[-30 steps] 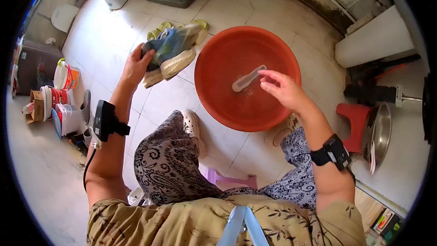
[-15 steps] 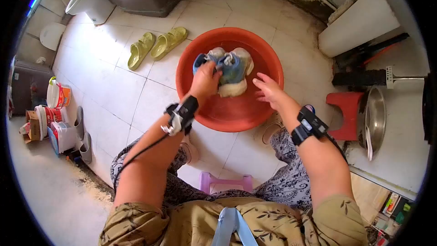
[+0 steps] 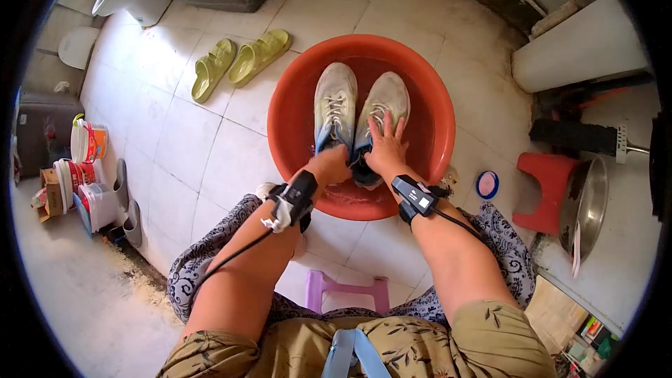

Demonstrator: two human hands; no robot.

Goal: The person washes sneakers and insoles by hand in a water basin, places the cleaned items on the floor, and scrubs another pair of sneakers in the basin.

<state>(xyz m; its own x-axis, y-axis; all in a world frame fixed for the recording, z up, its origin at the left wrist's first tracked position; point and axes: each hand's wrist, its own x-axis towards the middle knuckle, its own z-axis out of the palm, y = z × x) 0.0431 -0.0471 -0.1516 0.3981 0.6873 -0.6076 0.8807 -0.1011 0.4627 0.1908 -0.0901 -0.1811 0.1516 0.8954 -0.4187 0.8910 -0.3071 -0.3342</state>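
A pair of pale sneakers with blue heel parts and white laces lies side by side in a red-orange basin, toes pointing away from me. My left hand is at the heel opening of the left sneaker; its fingers are bent, partly hidden and blurred, so its hold is unclear. Over the laces and tongue of the right sneaker lies my right hand, its fingers spread. Some water shows around the shoes.
Green slippers stand on the tiles left of the basin. A purple stool is between my legs. At right are a red stool, a metal bowl and a blue-rimmed round item. Several tubs line the left wall.
The sneakers, bunched in my left hand before, now lie toes away with their uppers showing. My right hand has moved from beside them onto the right sneaker. The view has shifted slightly.
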